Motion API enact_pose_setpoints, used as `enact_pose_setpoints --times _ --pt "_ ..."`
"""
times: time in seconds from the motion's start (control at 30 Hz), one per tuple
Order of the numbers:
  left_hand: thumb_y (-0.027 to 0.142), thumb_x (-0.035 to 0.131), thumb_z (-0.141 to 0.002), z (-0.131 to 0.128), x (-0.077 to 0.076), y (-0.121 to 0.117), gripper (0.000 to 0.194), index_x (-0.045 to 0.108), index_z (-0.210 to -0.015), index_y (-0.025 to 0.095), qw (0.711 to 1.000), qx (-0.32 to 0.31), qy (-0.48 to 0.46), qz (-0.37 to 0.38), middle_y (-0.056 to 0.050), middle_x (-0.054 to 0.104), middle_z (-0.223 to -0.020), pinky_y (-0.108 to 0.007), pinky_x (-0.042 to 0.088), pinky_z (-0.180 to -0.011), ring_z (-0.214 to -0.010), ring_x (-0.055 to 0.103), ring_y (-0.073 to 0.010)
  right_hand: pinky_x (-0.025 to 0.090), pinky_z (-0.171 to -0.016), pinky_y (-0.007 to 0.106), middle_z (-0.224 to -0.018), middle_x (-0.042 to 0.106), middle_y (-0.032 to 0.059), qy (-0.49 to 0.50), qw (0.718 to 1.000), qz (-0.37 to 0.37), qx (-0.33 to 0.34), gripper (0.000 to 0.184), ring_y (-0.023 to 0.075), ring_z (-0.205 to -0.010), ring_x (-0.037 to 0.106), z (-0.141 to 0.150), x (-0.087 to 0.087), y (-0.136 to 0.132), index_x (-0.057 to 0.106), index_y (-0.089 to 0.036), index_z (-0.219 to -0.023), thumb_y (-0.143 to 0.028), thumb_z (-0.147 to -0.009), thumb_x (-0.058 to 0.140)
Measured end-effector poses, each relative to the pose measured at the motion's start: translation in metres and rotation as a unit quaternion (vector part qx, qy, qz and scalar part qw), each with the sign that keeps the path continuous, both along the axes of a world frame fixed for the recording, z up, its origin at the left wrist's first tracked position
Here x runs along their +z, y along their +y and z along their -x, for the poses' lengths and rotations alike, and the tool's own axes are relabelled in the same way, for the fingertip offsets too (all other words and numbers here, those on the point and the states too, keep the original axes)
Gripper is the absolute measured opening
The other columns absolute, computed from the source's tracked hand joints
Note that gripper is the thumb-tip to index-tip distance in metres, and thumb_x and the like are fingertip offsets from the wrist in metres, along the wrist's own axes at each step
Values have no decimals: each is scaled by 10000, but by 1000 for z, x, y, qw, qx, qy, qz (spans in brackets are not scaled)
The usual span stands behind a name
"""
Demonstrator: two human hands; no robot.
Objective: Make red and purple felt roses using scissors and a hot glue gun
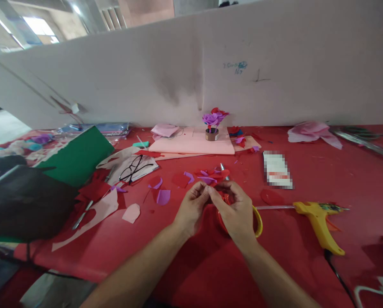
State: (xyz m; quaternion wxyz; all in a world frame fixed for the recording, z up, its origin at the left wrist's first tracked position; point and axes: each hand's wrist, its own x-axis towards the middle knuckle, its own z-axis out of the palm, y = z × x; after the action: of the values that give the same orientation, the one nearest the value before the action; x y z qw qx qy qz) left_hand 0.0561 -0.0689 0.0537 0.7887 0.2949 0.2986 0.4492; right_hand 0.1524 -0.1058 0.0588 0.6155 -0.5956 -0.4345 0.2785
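My left hand (193, 207) and my right hand (236, 211) meet over the middle of the red table, fingertips pinched together. Whatever they pinch is too small or hidden to make out. Some crumpled red material (226, 196) shows between the fingers of my right hand; I cannot tell whether it is held or lies behind. Partly under that hand is a yellow loop (258, 221), like a scissors handle, and a silver pointed tip (223, 168) shows beyond. Red and purple paper petals (207, 177) lie just past my fingers, with a purple petal (163, 197) to the left.
A yellow glue gun (319, 220) lies right, its cord running to the front edge. Purple and red paper flowers (214, 119) stand in a brown ring on pink sheets (191, 146). Black glasses (135, 169), a green board (78, 156) and a dark bag (27, 205) are left.
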Motion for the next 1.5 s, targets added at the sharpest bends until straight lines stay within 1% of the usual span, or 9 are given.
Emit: enact_pose_setpoints --times 0.2,0.47,0.63,0.83,1.0,1.1,1.27,1.37,1.5 --pt "297 741 -723 -1 -4 0 247 543 -680 155 1000 -8 9 -22 41 520 -634 -191 386 -624 -601 459 -67 492 -767 333 -831 670 23 -17 1000 -10 -7 97 185 -781 623 0 -2 -2 620 -215 -839 -309 -816 616" --pt "285 747 -720 0 -3 0 230 561 -692 152 1000 -14 -4 6 43 508 -624 -179 384 -593 -569 446 -58 481 -762 318 -834 667 13 -22 1000 -15 9 58 175 -782 618 1 -2 -3 622 -223 -849 -275 -833 603" --pt "276 743 -722 0 -2 0 181 609 -740 155 1000 -7 13 -24 29 534 -658 -199 405 -645 -616 484 -73 466 -775 325 -828 647 16 -99 994 -32 -14 32 181 -796 599 1 4 -5 627 -223 -845 -244 -832 607" --pt "288 708 -755 1 -7 -1 141 649 -788 163 999 -8 13 -52 16 588 -684 -229 428 -693 -646 526 -89 478 -817 365 -919 616 45 -110 988 -97 47 99 208 -900 591 -2 5 -7 617 -216 -911 -195 -847 544" --pt "287 714 -744 2 -8 1 149 645 -763 157 999 -4 9 -47 6 620 -685 -229 433 -695 -639 542 -87 504 -748 361 -916 620 51 -142 982 -121 37 144 201 -854 602 -4 2 -11 637 -217 -920 -163 -838 533" --pt "290 728 -721 2 -5 1 160 640 -731 156 998 7 8 -58 4 624 -674 -232 433 -681 -629 546 -91 497 -726 368 -881 629 49 -204 963 -175 17 217 186 -774 607 -4 4 -16 652 -212 -962 -115 -808 533" --pt "279 745 -682 3 2 -2 165 641 -739 164 997 21 18 -69 -12 650 -716 -260 452 -706 -694 589 -129 461 -632 357 -783 662 55 -346 897 -274 39 422 181 -657 576 -1 7 -20 613 -159 -1141 -71 -728 590" --pt "288 738 -690 4 4 -3 163 647 -755 170 996 19 37 -76 -14 645 -702 -255 451 -648 -662 587 -134 438 -572 331 -644 616 18 -357 893 -270 46 457 161 -565 542 3 8 -21 580 -127 -1190 -58 -738 582" --pt "306 737 -699 4 5 -3 177 644 -779 179 995 42 53 -73 -6 628 -677 -239 437 -593 -644 575 -131 424 -538 314 -567 571 -13 -362 895 -260 6 452 141 -495 504 5 9 -21 563 -111 -1195 -59 -746 583"
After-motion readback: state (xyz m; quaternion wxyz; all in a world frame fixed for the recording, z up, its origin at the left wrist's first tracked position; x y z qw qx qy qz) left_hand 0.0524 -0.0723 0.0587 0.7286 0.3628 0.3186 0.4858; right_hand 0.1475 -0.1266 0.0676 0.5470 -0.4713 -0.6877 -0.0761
